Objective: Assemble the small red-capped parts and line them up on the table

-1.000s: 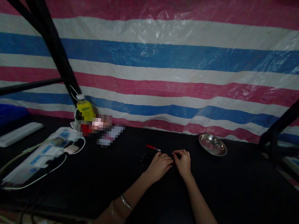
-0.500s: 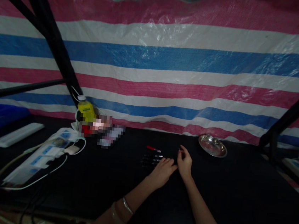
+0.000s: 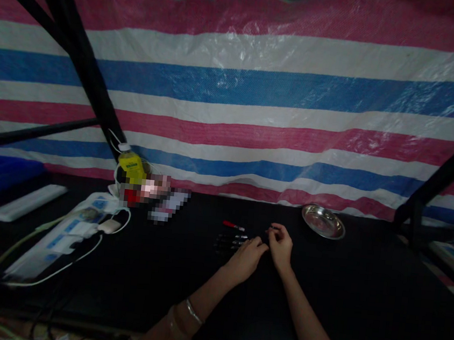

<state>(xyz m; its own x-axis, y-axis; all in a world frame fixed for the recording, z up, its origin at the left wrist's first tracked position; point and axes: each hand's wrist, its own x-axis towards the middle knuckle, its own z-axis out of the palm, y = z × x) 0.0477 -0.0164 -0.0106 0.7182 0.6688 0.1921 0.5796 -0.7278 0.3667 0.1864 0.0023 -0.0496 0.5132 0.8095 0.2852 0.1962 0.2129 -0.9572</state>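
My left hand [image 3: 247, 257] is low over the black table [image 3: 151, 270], its fingers curled and closed; whatever they hold is lost against the dark surface. Beside its knuckles lie several slim black pens [image 3: 231, 242] with shiny clear or silvery parts, their right ends partly covered by the hand. Just to the right, my right hand [image 3: 281, 248] pinches thumb and fingertips together on something dark and too small to name. The two hands nearly touch. Behind the pens lies a red pen-like piece [image 3: 229, 224] with a pale tip.
A round metal dish [image 3: 322, 222] stands at the back right. At left are a power strip [image 3: 63, 236] with cables, a white bar [image 3: 26, 204] and a yellow bottle [image 3: 131, 166]. Black frame posts [image 3: 86, 77] flank the table, with striped sheeting [image 3: 259, 92] behind.
The fingers of my right hand have drawn in and shifted slightly left, toward my left hand. My left fingers have moved a little. The pens and red piece lie as before.
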